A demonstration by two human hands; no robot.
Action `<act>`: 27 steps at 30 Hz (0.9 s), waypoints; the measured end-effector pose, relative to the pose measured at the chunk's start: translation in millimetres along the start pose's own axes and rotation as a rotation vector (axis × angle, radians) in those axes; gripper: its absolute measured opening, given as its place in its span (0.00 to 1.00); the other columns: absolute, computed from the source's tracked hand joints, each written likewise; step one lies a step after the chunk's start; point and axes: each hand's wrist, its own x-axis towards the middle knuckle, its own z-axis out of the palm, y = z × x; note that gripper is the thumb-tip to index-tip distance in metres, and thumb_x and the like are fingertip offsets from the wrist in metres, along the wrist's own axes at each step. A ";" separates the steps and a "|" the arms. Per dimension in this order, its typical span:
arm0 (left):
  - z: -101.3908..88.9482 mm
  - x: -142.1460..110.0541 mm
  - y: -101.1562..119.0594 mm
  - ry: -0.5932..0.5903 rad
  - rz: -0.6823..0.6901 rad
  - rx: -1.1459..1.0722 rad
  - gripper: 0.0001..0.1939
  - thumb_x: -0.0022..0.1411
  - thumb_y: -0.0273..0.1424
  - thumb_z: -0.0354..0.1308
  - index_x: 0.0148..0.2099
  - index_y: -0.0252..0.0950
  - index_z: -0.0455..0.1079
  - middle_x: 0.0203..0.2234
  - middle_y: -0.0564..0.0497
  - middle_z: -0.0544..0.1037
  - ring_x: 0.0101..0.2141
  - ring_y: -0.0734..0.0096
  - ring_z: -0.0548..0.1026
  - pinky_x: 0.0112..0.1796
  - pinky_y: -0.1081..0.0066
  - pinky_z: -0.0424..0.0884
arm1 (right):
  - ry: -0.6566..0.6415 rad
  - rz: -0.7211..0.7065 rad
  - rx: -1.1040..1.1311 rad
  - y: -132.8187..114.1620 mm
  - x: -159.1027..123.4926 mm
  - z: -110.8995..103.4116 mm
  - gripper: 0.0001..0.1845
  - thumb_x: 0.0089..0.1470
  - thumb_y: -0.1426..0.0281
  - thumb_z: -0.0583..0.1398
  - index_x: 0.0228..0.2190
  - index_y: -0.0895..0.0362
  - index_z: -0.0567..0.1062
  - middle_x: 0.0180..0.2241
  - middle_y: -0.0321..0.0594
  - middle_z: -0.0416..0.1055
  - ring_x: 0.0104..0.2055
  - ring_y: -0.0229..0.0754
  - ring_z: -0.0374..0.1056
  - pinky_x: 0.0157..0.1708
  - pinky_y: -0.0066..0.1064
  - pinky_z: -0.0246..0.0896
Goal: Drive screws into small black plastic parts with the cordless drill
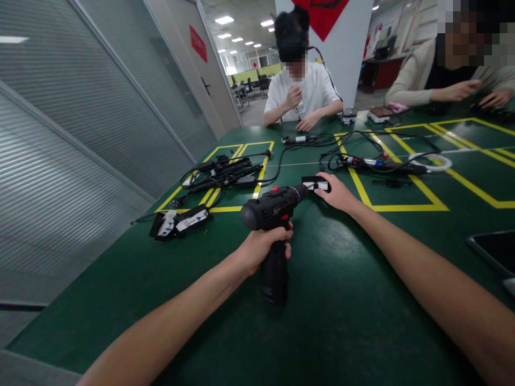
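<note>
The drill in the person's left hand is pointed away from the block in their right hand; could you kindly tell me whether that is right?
Not quite: the head view shows the drill in the left hand pointed toward the block in the right hand.

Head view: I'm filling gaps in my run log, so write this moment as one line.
left hand: holding drill | right hand: holding small block | drill: pointed at small block, contact unclear
</note>
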 end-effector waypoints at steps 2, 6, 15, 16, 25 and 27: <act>0.0 -0.1 0.1 -0.003 0.004 0.002 0.11 0.53 0.29 0.57 0.40 0.33 0.66 0.28 0.53 0.68 0.21 0.76 0.71 0.25 0.73 0.65 | 0.000 0.003 -0.001 -0.4 -0.1 -0.2 0.27 0.50 0.66 0.61 0.53 0.53 0.66 0.50 0.45 0.66 0.52 0.50 0.65 0.54 0.43 0.58; 0.1 -0.1 0.5 -0.001 0.006 0.006 0.11 0.52 0.29 0.57 0.40 0.33 0.66 0.27 0.53 0.68 0.21 0.76 0.71 0.25 0.72 0.66 | -0.008 0.021 0.003 -2.4 -0.3 -1.6 0.27 0.50 0.66 0.60 0.53 0.53 0.66 0.51 0.45 0.66 0.53 0.51 0.64 0.54 0.45 0.57; 2.6 -1.8 3.9 0.009 -0.011 0.004 0.11 0.51 0.29 0.57 0.39 0.33 0.66 0.26 0.53 0.69 0.20 0.77 0.70 0.25 0.73 0.65 | -0.016 0.031 0.001 -4.0 -0.3 -2.6 0.27 0.50 0.65 0.60 0.53 0.53 0.66 0.51 0.46 0.65 0.52 0.51 0.65 0.55 0.45 0.57; 2.8 -1.9 4.3 0.008 -0.013 0.001 0.11 0.51 0.29 0.57 0.39 0.33 0.66 0.26 0.53 0.69 0.20 0.77 0.70 0.25 0.73 0.65 | -0.016 0.030 0.002 -4.0 -0.3 -2.7 0.27 0.50 0.65 0.60 0.53 0.52 0.66 0.51 0.45 0.65 0.52 0.51 0.65 0.55 0.45 0.57; 1.7 -1.2 2.6 0.003 -0.001 -0.001 0.13 0.51 0.29 0.57 0.41 0.32 0.66 0.29 0.53 0.69 0.20 0.77 0.70 0.25 0.73 0.65 | -0.013 0.029 0.003 -3.4 0.1 -2.3 0.27 0.50 0.65 0.60 0.53 0.52 0.66 0.51 0.44 0.66 0.53 0.51 0.64 0.54 0.45 0.57; 1.3 -1.1 2.2 0.003 0.003 0.001 0.14 0.51 0.29 0.56 0.42 0.32 0.67 0.30 0.52 0.70 0.20 0.77 0.71 0.25 0.72 0.65 | -0.014 0.026 0.004 -3.4 0.2 -2.1 0.27 0.50 0.65 0.60 0.53 0.52 0.66 0.51 0.44 0.66 0.53 0.51 0.64 0.54 0.45 0.57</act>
